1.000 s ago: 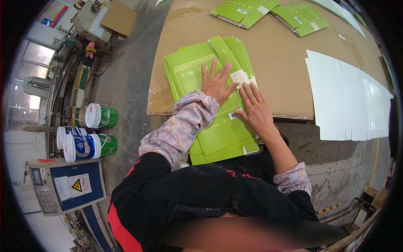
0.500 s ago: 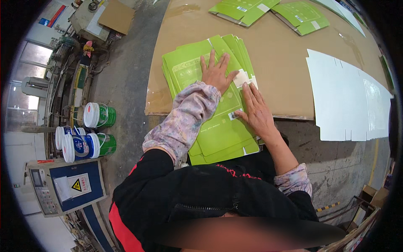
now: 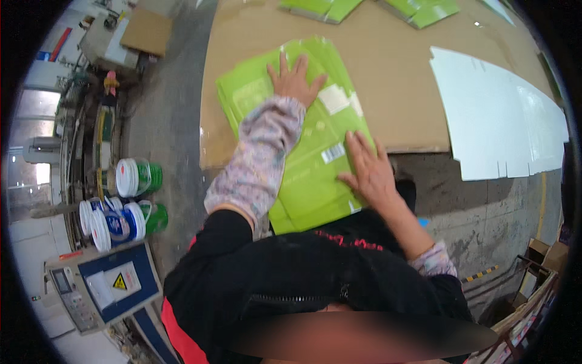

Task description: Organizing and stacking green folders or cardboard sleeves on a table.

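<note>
A stack of flat green cardboard boxes [image 3: 303, 197] lies partly on the brown table, its near end overhanging the edge toward my body. My left hand [image 3: 295, 82] rests flat on the upper part of the stack, fingers spread. Along the stack's right edge is my right hand [image 3: 371, 171], its fingers stretched out and the thumb apart over the top box. A white flap [image 3: 334, 99] and a barcode patch show on the green surface between the hands. Neither hand grips anything.
The brown-covered table [image 3: 400, 91] carries more green boxes [image 3: 330, 8] at its far side. White cardboard sheets [image 3: 497, 121] overhang its right edge. Paint-type buckets [image 3: 126, 177] stand on the floor at left, near a blue machine cabinet [image 3: 118, 282]. Cartons [image 3: 545, 255] sit at lower right.
The green stack's edges are more even and less fanned out. My right hand has slid nearer to me along its right side. The whole view has shifted a little.
</note>
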Demonstrator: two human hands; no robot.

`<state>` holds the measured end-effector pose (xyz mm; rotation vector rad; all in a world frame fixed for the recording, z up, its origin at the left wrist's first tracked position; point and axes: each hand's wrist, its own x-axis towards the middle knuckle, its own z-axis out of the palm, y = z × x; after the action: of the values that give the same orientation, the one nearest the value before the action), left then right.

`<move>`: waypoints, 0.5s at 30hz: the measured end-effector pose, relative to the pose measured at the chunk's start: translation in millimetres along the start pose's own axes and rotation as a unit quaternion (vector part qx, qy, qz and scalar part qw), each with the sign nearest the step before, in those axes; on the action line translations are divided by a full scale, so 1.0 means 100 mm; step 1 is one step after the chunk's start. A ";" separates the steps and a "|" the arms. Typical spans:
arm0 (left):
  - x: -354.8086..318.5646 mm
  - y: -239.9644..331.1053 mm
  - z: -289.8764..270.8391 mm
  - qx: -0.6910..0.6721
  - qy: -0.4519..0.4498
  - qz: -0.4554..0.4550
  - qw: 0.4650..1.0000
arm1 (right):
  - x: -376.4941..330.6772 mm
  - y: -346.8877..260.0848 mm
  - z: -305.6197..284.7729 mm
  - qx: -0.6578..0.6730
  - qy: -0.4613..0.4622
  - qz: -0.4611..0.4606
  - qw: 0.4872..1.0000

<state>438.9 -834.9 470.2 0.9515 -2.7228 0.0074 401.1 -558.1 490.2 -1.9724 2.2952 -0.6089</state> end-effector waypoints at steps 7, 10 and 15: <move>-0.07 0.02 -0.15 0.000 -0.027 0.000 1.000 | -0.29 -0.24 -0.08 -0.009 -0.005 0.029 1.000; -0.03 0.12 -0.26 -0.005 -0.055 -0.007 0.998 | -0.42 -0.23 -0.11 0.007 0.006 0.031 0.999; -0.03 0.08 -0.22 -0.002 -0.068 -0.013 0.998 | -0.56 0.10 -0.25 0.207 0.025 0.057 0.976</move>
<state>441.3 -824.9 491.0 1.0227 -2.8317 -0.0714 394.7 -496.8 498.4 -1.6388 2.0716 -1.0361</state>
